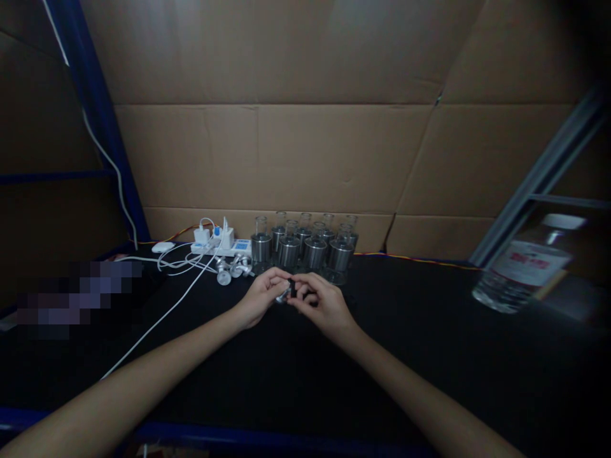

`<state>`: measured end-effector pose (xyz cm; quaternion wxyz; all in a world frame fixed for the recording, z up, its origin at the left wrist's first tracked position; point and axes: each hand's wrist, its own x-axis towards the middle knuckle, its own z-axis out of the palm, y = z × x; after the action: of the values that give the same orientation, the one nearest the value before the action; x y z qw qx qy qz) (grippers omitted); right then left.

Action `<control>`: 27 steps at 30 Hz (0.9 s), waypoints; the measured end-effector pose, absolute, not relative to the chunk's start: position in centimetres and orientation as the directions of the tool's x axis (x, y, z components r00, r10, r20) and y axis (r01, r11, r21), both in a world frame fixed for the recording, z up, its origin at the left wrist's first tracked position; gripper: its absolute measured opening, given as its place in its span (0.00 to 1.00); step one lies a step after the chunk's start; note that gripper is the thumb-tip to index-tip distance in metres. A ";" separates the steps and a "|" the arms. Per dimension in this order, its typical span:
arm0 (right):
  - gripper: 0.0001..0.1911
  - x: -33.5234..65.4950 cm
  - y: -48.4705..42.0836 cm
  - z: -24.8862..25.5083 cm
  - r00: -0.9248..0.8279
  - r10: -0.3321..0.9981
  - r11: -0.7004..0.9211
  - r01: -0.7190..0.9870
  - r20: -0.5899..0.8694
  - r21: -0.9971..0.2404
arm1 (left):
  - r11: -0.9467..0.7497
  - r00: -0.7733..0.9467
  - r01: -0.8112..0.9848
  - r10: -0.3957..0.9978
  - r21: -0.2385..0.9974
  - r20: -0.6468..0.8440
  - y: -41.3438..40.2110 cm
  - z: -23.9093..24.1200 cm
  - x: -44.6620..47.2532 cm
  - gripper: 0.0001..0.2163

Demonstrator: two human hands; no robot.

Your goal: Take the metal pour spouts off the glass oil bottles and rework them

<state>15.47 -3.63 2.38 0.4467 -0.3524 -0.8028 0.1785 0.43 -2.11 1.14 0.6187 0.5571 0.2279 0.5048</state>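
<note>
Over the middle of the black table, my left hand (258, 299) is closed, its thumb and fingers pinching a small silver metal part (282, 296). My right hand (327, 305) meets it from the other side, fingertips closed on a small black piece (293, 287) that is up against the silver part. Fingers cover most of both pieces, so their exact kind does not show. Just beyond my hands stand several glass bottles (288, 251) with brushed metal sleeves. Several similar loose silver metal parts (224, 275) lie to the left of the bottles.
A white power strip (203, 248) with plugged-in chargers and tangled white cables (167, 312) lies at the back left. A large clear plastic bottle (520, 270) stands at the right. Cardboard panels (329, 156) wall the back, and a blue frame post (102, 108) rises at the left.
</note>
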 end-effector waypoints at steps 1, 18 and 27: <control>0.15 15.5 -3.6 2.4 -0.353 0.723 0.690 0.411 0.593 -0.596 | -0.129 0.387 -0.369 0.879 0.920 0.279 -2.1 1.1 0.4 0.11; 0.15 15.1 -3.5 2.2 -0.307 0.729 0.680 0.427 0.612 -0.596 | -0.119 0.382 -0.376 0.883 0.919 0.271 -1.9 1.0 0.5 0.12; 0.16 14.8 -3.8 2.6 -0.320 0.715 0.684 0.503 0.622 -0.528 | -0.073 0.406 -0.391 0.881 0.917 0.243 -1.9 0.9 0.4 0.12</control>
<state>14.85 -3.80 2.58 0.4432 -0.3791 -0.8035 0.1194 0.44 -1.94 0.91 0.6420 0.5394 0.2270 0.4953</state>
